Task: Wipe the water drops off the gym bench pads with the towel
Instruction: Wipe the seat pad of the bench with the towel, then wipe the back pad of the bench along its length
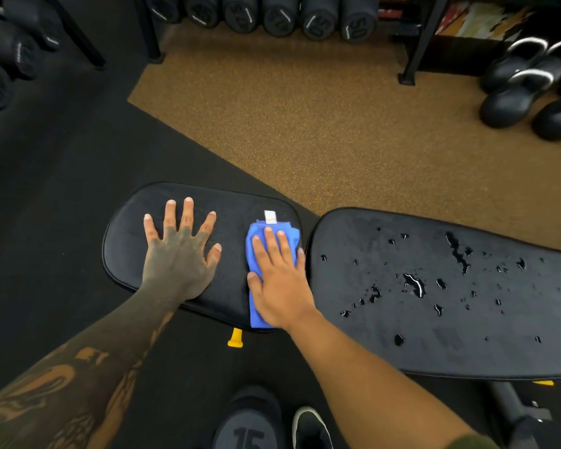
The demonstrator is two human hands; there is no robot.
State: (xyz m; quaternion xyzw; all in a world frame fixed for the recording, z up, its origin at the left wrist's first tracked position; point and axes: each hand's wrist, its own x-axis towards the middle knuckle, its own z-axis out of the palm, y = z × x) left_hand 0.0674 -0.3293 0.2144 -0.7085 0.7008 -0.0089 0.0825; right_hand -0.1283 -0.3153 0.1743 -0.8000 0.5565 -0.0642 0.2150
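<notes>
The black seat pad lies in front of me and looks dry. My left hand rests flat on its left half, fingers spread. My right hand presses flat on a folded blue towel at the pad's right end; a white tag sticks out at the towel's far edge. To the right, the long black back pad carries several water drops and small puddles across its middle and right part.
A dumbbell rack stands at the back, more dumbbells at the far left, kettlebells at the right. A yellow bench knob shows under the seat pad. A 15 dumbbell and my shoe are on the floor below.
</notes>
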